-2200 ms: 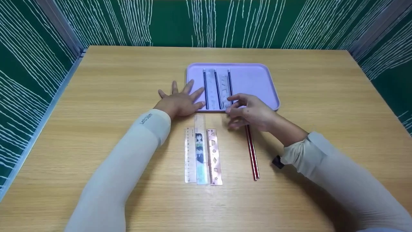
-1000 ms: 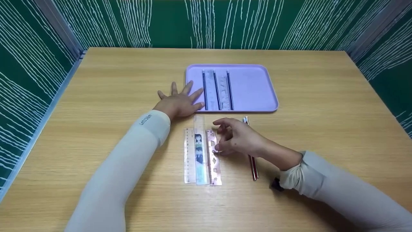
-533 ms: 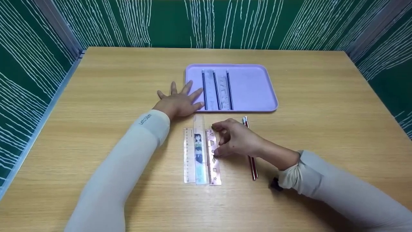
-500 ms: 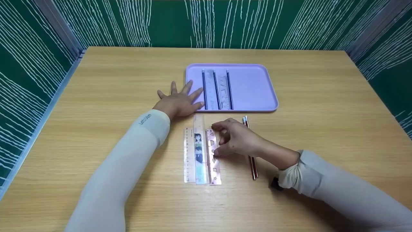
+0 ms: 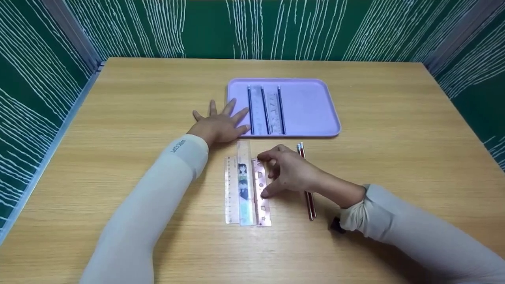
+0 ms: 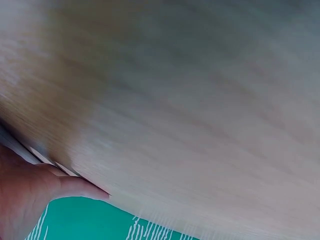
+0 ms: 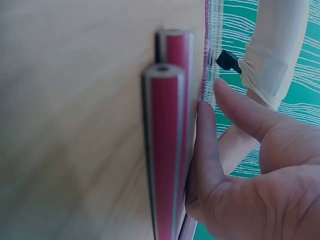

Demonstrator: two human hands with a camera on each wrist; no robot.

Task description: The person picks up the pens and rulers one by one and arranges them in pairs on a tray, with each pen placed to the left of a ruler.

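Holding R hand [image 5: 292, 170], the nearer, at R side of pink ruler [image 5: 263, 202] on table [image 5: 252, 256], w/ long axis twd tray [image 5: 309, 102]; parting thumb & index, leaving pinch impossible to tell; resting L hand [image 5: 219, 126] spread at tray edge.

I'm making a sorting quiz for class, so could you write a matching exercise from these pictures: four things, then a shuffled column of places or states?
1. lilac tray
2. pink ruler
3. red pencils
4. left hand

A. a pair lying on the table
B. fingers spread, at the tray's left edge
C. beside the picture-printed ruler
D. bears three dark pencils

Pairs: 1-D, 2-C, 3-A, 4-B
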